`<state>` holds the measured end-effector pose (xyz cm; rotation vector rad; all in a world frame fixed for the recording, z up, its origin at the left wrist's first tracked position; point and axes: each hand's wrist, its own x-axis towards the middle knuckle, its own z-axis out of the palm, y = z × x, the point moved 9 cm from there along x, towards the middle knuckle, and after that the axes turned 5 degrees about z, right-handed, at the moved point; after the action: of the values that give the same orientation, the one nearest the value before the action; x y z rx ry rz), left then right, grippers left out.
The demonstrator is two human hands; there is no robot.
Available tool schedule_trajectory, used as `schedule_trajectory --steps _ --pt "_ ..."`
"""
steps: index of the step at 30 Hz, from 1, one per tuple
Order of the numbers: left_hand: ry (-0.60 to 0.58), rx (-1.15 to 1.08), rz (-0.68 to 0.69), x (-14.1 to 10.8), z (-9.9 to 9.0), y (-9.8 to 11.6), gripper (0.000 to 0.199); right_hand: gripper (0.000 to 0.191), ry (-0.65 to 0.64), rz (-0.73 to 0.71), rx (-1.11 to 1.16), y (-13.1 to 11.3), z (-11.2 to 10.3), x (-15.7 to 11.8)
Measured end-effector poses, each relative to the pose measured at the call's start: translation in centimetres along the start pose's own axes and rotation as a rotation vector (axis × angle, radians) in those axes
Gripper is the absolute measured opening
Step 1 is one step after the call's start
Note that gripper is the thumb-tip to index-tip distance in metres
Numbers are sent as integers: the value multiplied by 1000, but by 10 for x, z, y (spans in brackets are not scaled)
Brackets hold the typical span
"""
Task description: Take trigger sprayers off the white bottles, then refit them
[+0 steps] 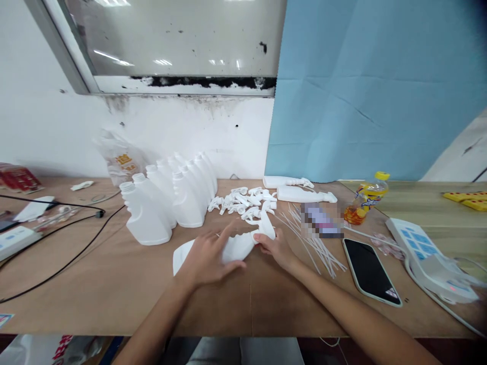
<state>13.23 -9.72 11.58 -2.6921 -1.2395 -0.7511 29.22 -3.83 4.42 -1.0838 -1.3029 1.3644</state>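
Observation:
A white plastic spray bottle (238, 248) lies on its side in front of me, its neck pointing right. My left hand (209, 256) is over the middle of the bottle, thumb and index finger spread wide; whether the palm presses on it I cannot tell. At the neck, my right hand (276, 247) is closed around the white trigger sprayer (266, 225), the thumb against its lower part. Just beyond are loose white trigger sprayers (241, 200) in a pile. Thin white dip tubes (310, 241) lie scattered to the right of my right hand.
Several upright white bottles (146, 215) stand at back left. Two bottles with sprayers (300, 193) lie behind the tubes. To the right are a phone (371, 271), a drink bottle (367, 197) and a power strip (426, 253). Black cables (85, 248) cross the left side.

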Motion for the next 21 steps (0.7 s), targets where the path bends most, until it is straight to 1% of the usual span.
schedule_trajectory --steps 1,2,3,5,7,8,9,12,15,17,19,21 --pt "-16 38 -11 5 3 6 94 38 -11 6 20 0 2 0" --pt "-30 71 -17 9 7 12 95 38 -20 8 40 0 3 -1" --pt "-39 97 -21 14 11 16 89 38 -28 10 53 1 4 -1" --pt "-45 138 -30 20 17 21 67 38 -36 16 52 3 5 0" --pt "-51 162 -43 23 20 22 48 38 -46 10 37 5 4 2" --pt "-53 173 -49 23 21 20 43 39 -52 3 32 6 4 2" --pt "-52 183 -54 22 21 19 43 39 -57 -6 27 7 3 3" --pt "-38 191 -47 19 19 17 50 40 -86 -27 -3 8 4 4" --pt "-56 180 -24 17 19 20 43 41 -109 -17 17 7 9 2" --pt "-48 160 -1 17 15 24 51 39 -120 -7 45 5 11 1" --pt "-1 133 44 16 4 27 66 38 -92 -19 85 -2 5 3" --pt "109 128 72 10 -16 23 74 41 -14 -52 143 -12 -12 9"
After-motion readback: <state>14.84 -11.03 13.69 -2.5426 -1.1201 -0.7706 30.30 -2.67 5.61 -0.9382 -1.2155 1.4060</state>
